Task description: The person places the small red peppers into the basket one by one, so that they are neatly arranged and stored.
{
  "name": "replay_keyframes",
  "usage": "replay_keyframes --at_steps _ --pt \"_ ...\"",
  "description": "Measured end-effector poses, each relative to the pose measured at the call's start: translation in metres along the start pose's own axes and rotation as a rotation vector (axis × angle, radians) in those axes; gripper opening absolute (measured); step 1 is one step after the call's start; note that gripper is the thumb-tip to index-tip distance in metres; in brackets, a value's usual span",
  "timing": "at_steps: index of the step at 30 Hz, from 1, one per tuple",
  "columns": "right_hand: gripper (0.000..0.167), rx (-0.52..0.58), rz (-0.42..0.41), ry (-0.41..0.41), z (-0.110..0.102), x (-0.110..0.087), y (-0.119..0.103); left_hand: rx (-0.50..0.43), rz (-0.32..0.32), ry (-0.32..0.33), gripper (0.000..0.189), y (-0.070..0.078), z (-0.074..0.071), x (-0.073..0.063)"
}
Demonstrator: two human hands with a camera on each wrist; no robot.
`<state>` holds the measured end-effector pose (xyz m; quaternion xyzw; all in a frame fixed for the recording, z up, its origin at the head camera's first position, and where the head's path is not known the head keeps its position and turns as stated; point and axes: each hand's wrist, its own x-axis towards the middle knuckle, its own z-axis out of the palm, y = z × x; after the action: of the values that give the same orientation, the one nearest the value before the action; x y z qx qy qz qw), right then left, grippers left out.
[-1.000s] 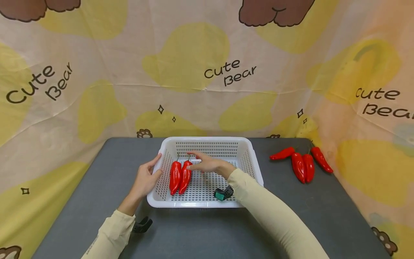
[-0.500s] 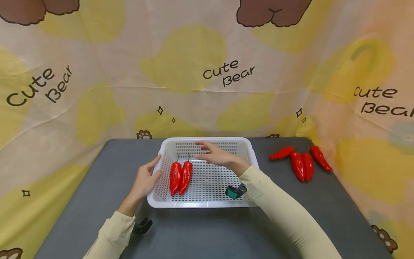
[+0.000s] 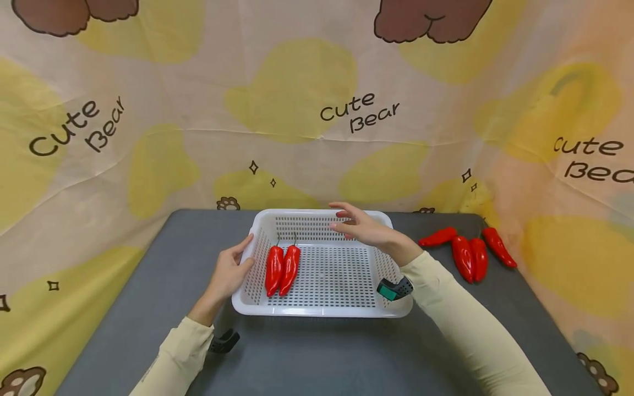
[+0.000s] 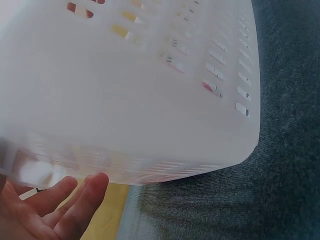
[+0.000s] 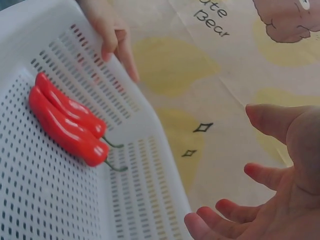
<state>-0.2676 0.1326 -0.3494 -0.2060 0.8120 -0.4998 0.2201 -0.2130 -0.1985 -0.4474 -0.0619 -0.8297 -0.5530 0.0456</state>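
Note:
My left hand (image 3: 229,276) holds the left rim of a white perforated plastic basket (image 3: 322,312). In the left wrist view its fingers (image 4: 85,207) curl at the basket's edge, below the pale wall. Two glossy red peppers (image 3: 290,269) with thin green stems lie side by side on the left part of the basket floor. Over the basket's back right part is my right hand (image 3: 369,228), its fingers spread and holding nothing. The right wrist view shows this hand (image 5: 280,185) apart from the peppers in the basket (image 5: 70,122).
On the dark grey table (image 3: 317,357), right of the basket, several more red peppers (image 3: 463,258) lie in a loose group. A patterned cloth (image 3: 297,93) with "Cute Bear" lettering hangs behind and beside the table. Each wrist wears a dark strapped device (image 3: 393,290).
My right hand has moved from beside the right-hand pepper in the basket rightward to the basket's back right. The left hand has kept its hold on the rim; both peppers stay put.

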Motion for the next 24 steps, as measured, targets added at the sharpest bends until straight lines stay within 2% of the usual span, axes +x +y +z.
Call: replay_keyframes --at_steps 11,24 --pt "0.066 -0.015 -0.016 0.075 -0.037 -0.027 0.019 0.004 0.0 -0.013 0.058 0.001 0.0 0.0" --pt "0.069 -0.026 0.002 0.126 -0.065 -0.05 0.037 0.022 -0.019 -0.008 0.058 0.0 0.0 0.001"
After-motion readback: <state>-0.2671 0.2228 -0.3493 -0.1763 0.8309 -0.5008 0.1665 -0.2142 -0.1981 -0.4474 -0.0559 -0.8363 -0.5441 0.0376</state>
